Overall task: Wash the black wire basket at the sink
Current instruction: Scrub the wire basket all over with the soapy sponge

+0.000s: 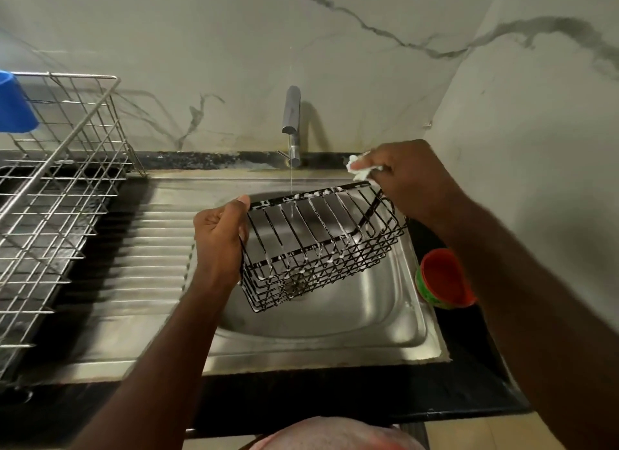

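Left hand (219, 245) grip clamps black wire basket's (318, 248) left edge over sink (335, 325); right hand (408, 178) pinches cloth (358, 168) at its far corner.

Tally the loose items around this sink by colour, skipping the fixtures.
Black: 1, the black wire basket
Silver: 1, the silver wire dish rack
Blue: 1, the blue plastic container
Orange and green: 1, the orange and green plastic tub
White: 1, the white soapy scrub pad
Total: 5
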A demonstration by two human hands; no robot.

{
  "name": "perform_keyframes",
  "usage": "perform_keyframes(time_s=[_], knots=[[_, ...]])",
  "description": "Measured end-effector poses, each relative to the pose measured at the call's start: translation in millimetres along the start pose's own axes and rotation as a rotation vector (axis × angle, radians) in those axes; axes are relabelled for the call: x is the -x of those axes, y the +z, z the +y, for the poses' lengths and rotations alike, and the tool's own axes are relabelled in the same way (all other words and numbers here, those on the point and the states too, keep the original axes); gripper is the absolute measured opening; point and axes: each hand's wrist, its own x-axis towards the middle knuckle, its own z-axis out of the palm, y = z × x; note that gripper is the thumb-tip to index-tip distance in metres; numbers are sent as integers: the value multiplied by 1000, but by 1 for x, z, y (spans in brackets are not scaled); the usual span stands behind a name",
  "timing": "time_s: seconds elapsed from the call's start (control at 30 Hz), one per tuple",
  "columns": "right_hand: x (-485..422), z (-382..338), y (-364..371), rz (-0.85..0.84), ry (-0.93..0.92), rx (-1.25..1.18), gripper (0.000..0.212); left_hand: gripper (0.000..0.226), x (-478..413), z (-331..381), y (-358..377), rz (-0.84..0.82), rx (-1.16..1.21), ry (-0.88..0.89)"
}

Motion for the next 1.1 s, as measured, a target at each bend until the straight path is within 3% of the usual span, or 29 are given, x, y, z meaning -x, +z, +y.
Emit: perform_keyframes(time_s=[0.23,0.37,0.53,0.63,0.73,0.8,0.93,1.1], knots=[[41,-4,21,-166,44,171,38,58,1,1,0,60,-1,28],[54,-5,-4,-393,118,29,28,55,3,-4,-7,57,-57,23],[34,-33,0,-30,127,-154,24,47,11,5,10,114,-26,-8],[33,-70,28,-47,-3,-266,22,39,13,11,25,185,30,-74],[29,-98,47,-42,-110,-200,24,34,8,4,24,93,150,-99],[25,-104,55,-48,-143,-163,24,43,5,0,20,54,192,-121],[24,-92,57,-37,-103,-128,22,63,8,-1,19,31,84,-55],[16,-42,43,26,74,-139,19,52,5,3,15,89,66,-55]])
